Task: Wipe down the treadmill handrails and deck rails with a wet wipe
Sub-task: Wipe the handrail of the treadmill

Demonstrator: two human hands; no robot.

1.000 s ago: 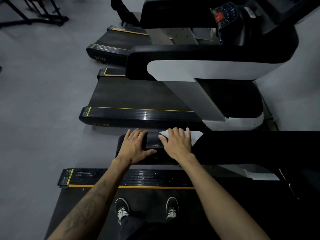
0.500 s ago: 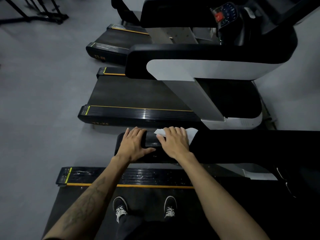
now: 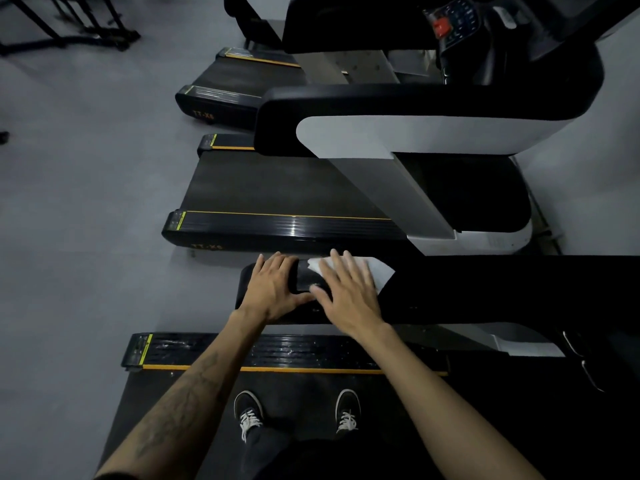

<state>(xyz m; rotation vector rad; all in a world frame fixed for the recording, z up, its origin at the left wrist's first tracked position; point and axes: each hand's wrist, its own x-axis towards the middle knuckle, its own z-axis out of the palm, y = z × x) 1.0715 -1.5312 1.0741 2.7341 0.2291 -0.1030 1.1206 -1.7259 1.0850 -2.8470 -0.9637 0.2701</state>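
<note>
I stand on a treadmill belt, facing its black left handrail [image 3: 485,289], which runs from the middle of the view to the right. My left hand [image 3: 273,289] rests flat on the rail's rounded end, fingers over the top and thumb along the near side. My right hand [image 3: 349,292] lies beside it with straight fingers, pressing a white wet wipe [image 3: 375,271] onto the rail top. The wipe sticks out past the fingertips and to the right. Below the rail runs the ribbed black deck rail [image 3: 294,351] with a yellow stripe, glistening wet in patches.
A second treadmill [image 3: 277,202] stands parallel just beyond the handrail, its black and white handrail [image 3: 415,126] overhead, and a third lies further back. Grey floor [image 3: 86,220] spreads to the left. Dark equipment legs [image 3: 69,32] stand at top left. My two shoes [image 3: 249,414] are on the belt.
My right hand has slid slightly left along the handrail with the wipe, its thumb now nearly touching my left thumb. The left hand has stayed at the rail's end.
</note>
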